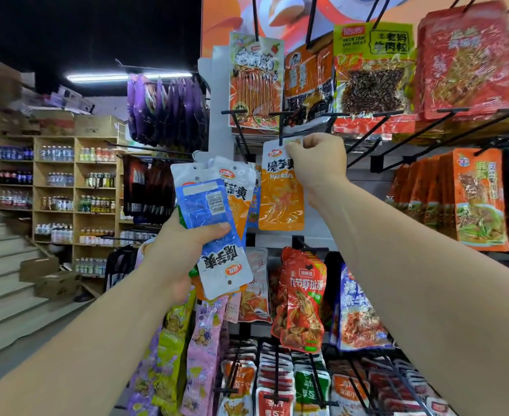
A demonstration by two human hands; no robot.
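So the right hand (316, 163) is pinching the top edge of an orange packet (280, 199), right by its hang hole, and lining it up on the tip of a black peg hook (280, 130) in the middle of the snack rack (217, 139). The packet is hanging flat against the rack, just below the row of bigger bags. The left hand (181, 253) is gripping a fanned bundle of packets (205, 205) a bit lower and to the left, thumb clamped across the blue one on top.

Going by looks, these are handling light and floppy: thin glossy film, soft filling, so they're probably sliding against each other in that bundle. I'd say the stiff sealed strip at the top is the spot to be holding, since it's keeping the hole steady for the peg. Grabbing the belly is just bending it.

Room-wise, it's looking like a small shop: pegs crowded with bags all around, wooden shelves of drink bottles (55, 187) off to the left, concrete stairs (4, 265) with cardboard boxes (52, 280) beside them, and a strip light (127, 76) glowing overhead.
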